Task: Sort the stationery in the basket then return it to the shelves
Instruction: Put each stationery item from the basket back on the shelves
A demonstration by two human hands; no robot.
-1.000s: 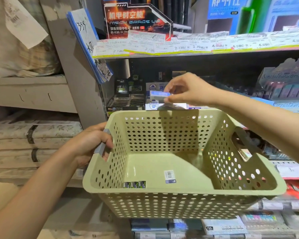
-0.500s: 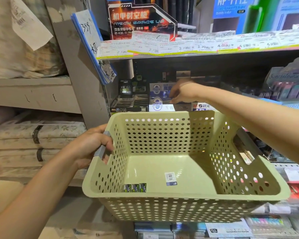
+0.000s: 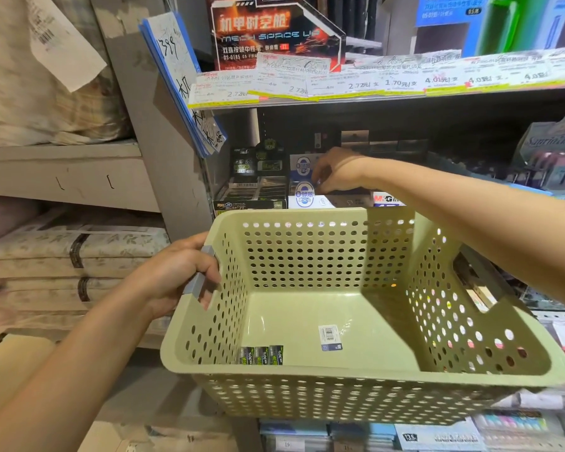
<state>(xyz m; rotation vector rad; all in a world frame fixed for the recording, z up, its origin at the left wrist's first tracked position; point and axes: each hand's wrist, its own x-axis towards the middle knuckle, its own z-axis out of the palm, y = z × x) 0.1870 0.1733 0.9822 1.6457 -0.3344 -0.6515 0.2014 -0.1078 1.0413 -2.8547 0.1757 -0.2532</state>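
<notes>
Pale green perforated plastic basket (image 3: 356,380) held level in front of the shop shelving, gripped at its grey side handle by the left hand (image 3: 180,272), fingers curled round the handle. Right hand (image 3: 336,171) reached over the basket's far rim into the dark shelf bay just behind it, fingers bent down at a white-and-blue eraser box (image 3: 304,195); cannot tell whether something small is pinched there or the fingers are only touching the stock.

Remaining in the basket: a short row of three dark green-labelled batteries (image 3: 262,355), lying against the basket's near wall, toward its left corner, long axis of the row along that wall. A white barcode sticker (image 3: 330,337) on the basket floor just beside them, probably not goods.

Judged from this: batteries below and nearer than the right hand, on the side of the left hand, which is occupied. Next pick likely by the right hand, pulled back over the far rim and down.
</notes>
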